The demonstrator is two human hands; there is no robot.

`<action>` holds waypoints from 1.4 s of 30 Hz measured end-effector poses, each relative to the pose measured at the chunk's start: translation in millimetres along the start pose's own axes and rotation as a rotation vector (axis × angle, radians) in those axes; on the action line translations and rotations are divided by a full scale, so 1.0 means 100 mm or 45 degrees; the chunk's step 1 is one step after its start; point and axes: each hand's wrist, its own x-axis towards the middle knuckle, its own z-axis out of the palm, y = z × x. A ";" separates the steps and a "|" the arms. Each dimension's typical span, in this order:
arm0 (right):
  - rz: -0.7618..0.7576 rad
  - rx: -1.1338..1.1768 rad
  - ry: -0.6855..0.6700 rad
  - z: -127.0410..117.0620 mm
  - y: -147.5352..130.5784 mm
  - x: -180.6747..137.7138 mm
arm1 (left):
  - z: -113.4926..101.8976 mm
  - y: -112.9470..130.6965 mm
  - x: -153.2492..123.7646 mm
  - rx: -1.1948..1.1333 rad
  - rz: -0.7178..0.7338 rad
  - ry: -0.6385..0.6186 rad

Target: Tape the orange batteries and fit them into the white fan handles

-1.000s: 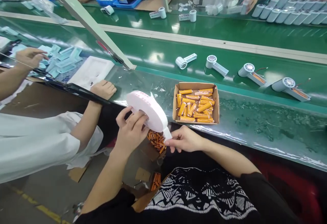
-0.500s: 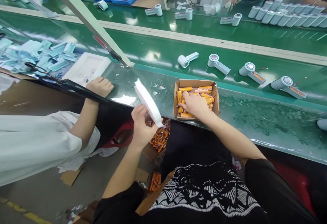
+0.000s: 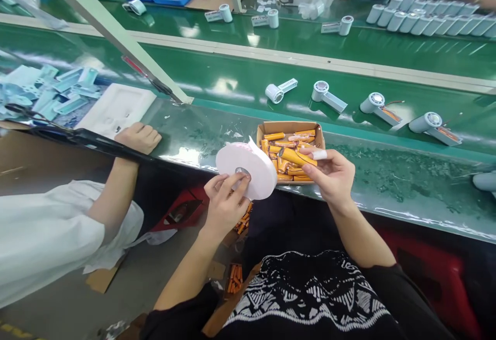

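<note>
My left hand (image 3: pixel 226 206) grips a wide roll of pale pink-white tape (image 3: pixel 247 170) from below, with the thumb near its small central hole. My right hand (image 3: pixel 330 175) is just to the right of the roll, above the box's front corner. It pinches an orange-wrapped cylindrical cell (image 3: pixel 295 157), which has a thin dark wire at one end. A small white strip (image 3: pixel 320 154) clings to one of its fingers. The cardboard box (image 3: pixel 290 127) holding many similar orange cells sits on the belt just beyond the roll, its near edge hidden by my hands.
A green conveyor belt (image 3: pixel 217 74) carries several white fans with handles (image 3: pixel 324 96) beyond the box. A co-worker's hand (image 3: pixel 137 138) rests at left beside a white moulded tray (image 3: pixel 116 110) and pale blue parts (image 3: pixel 64 92). Loose orange cells (image 3: pixel 234 279) lie below.
My right hand has moved from the box and now holds an orange cell up, with a white strip on a finger. The tape roll has turned to show its flat face.
</note>
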 end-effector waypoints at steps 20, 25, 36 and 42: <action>0.378 0.044 -0.529 -0.24 -0.08 0.26 | -0.38 0.03 0.39 0.152 0.412 -0.286; 0.265 0.381 0.250 0.10 0.26 -0.28 | -0.26 0.27 0.40 0.240 0.390 -0.105; -0.358 -0.018 0.507 -0.68 0.02 0.42 | 0.07 0.40 -0.08 -0.225 0.284 -0.288; -0.289 0.107 0.612 -1.71 0.19 0.38 | 0.05 -0.87 -0.09 -0.001 -0.454 -0.311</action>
